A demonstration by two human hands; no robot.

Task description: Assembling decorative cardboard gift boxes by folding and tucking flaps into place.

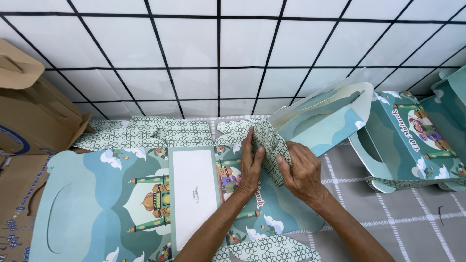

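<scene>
Fingers of the left hand (250, 167) lie flat and extended at the centre of the frame, pressing down on a patterned side flap (269, 145) of an unfolded printed gift box (145, 194); the fingers of the right hand (302, 172) curl over the same flap from the right, pinching its folded edge between thumb and fingertips; the two hands touch each other along the crease. The flap, covered in a green lattice pattern, stands tilted up from the flat sheet; behind it a pale teal panel with a handle cut-out (323, 114) rises toward the upper right of centre. The flat box sheet spreads across the lower left and centre of the frame, showing domes, clouds and a white rectangular panel (194, 194); another handle-shaped cut-out sits at its far left end. Both forearms enter from the bottom edge. At the right of the frame an assembled box of the same design (412, 140) rests on its side on the grey checked floor covering (417, 213); a brown cardboard carton (29, 111) stands at the upper left; a white tiled wall (218, 48) with dark grout fills the top half.
</scene>
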